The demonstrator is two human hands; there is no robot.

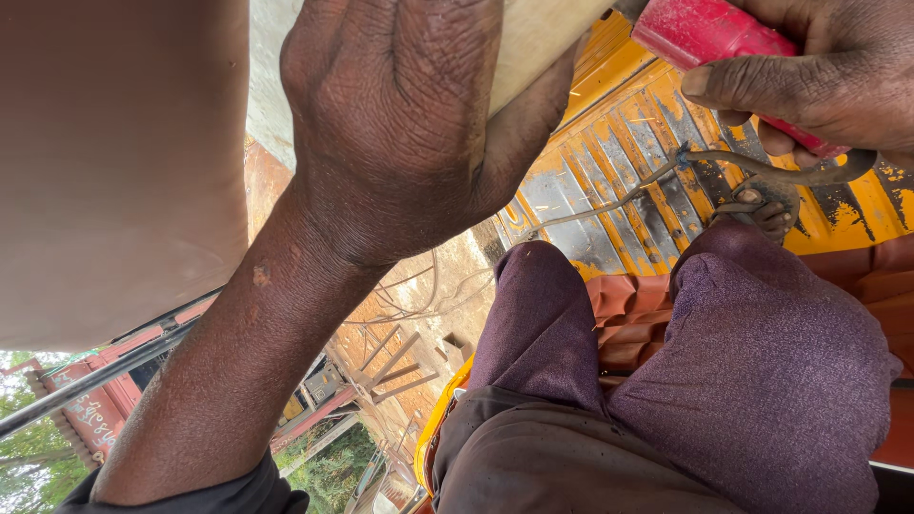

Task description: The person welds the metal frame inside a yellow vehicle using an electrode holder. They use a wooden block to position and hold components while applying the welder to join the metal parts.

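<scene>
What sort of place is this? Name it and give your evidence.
Probably an open-air vehicle repair or welding yard. The person sits on a worn yellow ribbed metal floor, the right hand grips a red-handled tool, and metal frames lie on bare earth below.
</scene>
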